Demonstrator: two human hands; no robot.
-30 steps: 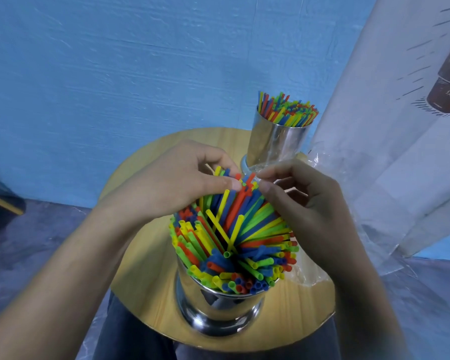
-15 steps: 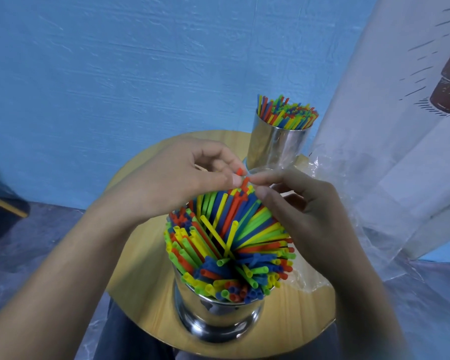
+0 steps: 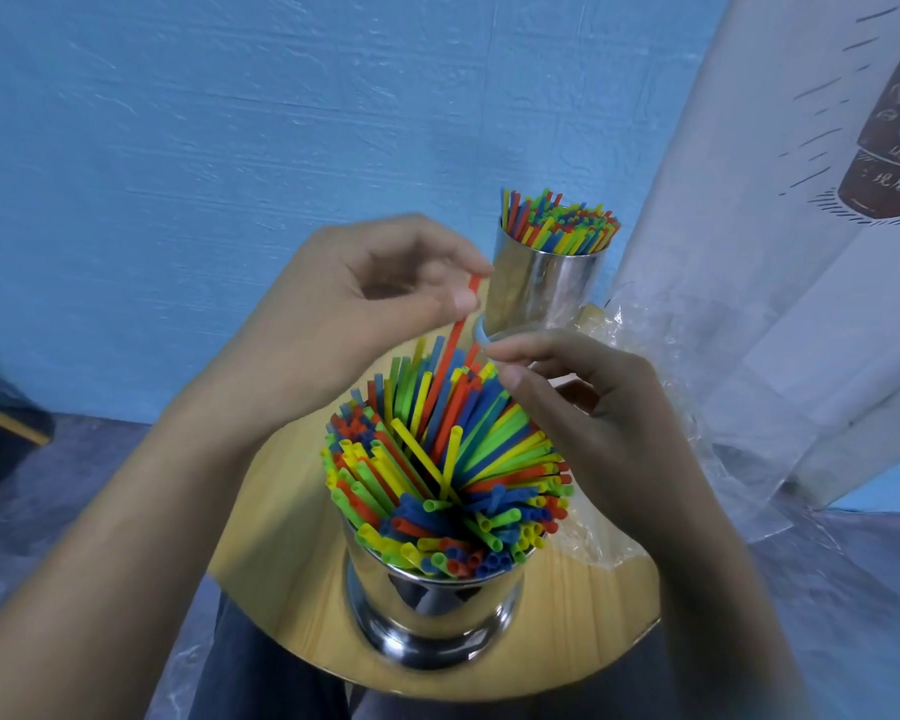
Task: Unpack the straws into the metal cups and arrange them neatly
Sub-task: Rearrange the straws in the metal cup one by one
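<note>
A shiny metal cup (image 3: 432, 610) stands near the table's front edge, packed with splayed coloured straws (image 3: 453, 465). My left hand (image 3: 354, 309) pinches one red straw (image 3: 455, 337) between thumb and fingers, and that straw rises above the rest of the bunch. My right hand (image 3: 583, 407) hovers at the bunch's far right side, fingers curled, its fingertips at the straw tips; whether they pinch one is unclear. A second metal cup (image 3: 541, 288) at the back holds upright coloured straws (image 3: 562, 226).
Both cups stand on a small round wooden table (image 3: 292, 517). Crumpled clear plastic wrap (image 3: 661, 356) lies on its right side, against a white printed curtain (image 3: 780, 210). A blue wall is behind. Grey floor surrounds the table.
My left hand has lifted up and back, drawing a single red straw out of the bunch. My right hand stayed at the bunch's far right edge.
</note>
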